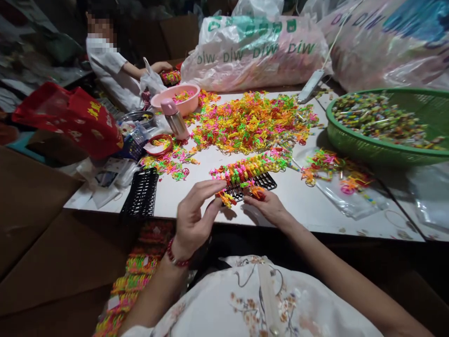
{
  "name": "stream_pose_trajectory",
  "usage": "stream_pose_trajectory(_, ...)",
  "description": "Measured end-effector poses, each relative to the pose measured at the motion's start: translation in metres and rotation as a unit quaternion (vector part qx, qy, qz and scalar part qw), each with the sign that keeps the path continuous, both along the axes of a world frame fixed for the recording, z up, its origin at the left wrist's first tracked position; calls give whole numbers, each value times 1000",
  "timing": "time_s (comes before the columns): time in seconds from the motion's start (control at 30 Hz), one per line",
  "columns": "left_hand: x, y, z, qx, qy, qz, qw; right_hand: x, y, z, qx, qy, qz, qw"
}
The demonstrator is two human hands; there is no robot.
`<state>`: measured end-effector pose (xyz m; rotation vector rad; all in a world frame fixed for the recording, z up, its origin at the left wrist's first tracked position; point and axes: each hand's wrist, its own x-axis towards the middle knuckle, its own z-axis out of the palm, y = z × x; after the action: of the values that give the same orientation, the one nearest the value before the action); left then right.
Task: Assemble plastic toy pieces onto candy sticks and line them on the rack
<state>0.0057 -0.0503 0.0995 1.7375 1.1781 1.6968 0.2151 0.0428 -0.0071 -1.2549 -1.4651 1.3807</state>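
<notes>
In the head view, a black plastic grid (257, 181) lies flat at the near edge of the white tabletop (301, 201), close to the person's body, so both hands can reach it without stretching, and a row of small neon rings (250, 167) is already standing along its far side, packed tightly one beside another. The left hand (194, 213) is raised a little above the tabletop edge with the wrist bent up and the palm turned to the right; its thumb and fingers are drawn together, and the fingertips pinch a small bunch of orange and yellow rings (226, 197) at the near left corner of the grid. The right hand (268, 206) rests low on the tabletop, palm down, with the fingers curled over an orange ring piece (257, 191) at the near edge of the grid, which seems also to keep the grid steady. A big loose pile of rings (252, 121) lies further back in the middle, within reach as a supply, and a second empty black grid (142, 194) waits at the left edge. A green basket (351, 140) stands at the right, a pink bowl (177, 100) at the far left, where another person (112, 70) is sitting
</notes>
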Motion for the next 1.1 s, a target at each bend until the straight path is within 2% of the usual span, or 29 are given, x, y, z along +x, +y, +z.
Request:
stream_pose_trajectory(0.07,-4,19,-24,7,127,3,992,-8,1,-8,39,-19,14,999)
stream_pose_trajectory(0.13,-7,36,-49,21,209,-10,978,-17,3,-15,84,-34,31,995)
stream_pose_trajectory(0.2,-9,47,-69,37,260,-28,964,-26,6,-21,126,-47,42,990)
stream_pose_trajectory(0.3,-9,54,-86,50,288,-18,956,-35,8,-25,173,-73,45,981)
stream_pose_trajectory(0.43,-10,53,-92,47,276,8,960,-40,9,-24,201,-102,61,972)
stream_pose_trajectory(0.7,-12,49,-92,26,247,-20,968,-40,11,-24,180,-93,98,974)
stream_pose_trajectory(0.9,-9,50,-90,16,245,-16,969,-40,13,-27,248,-147,144,946)
stream_pose_trajectory(1.1,-7,53,-89,16,272,-3,962,-38,16,-26,265,-163,179,933)
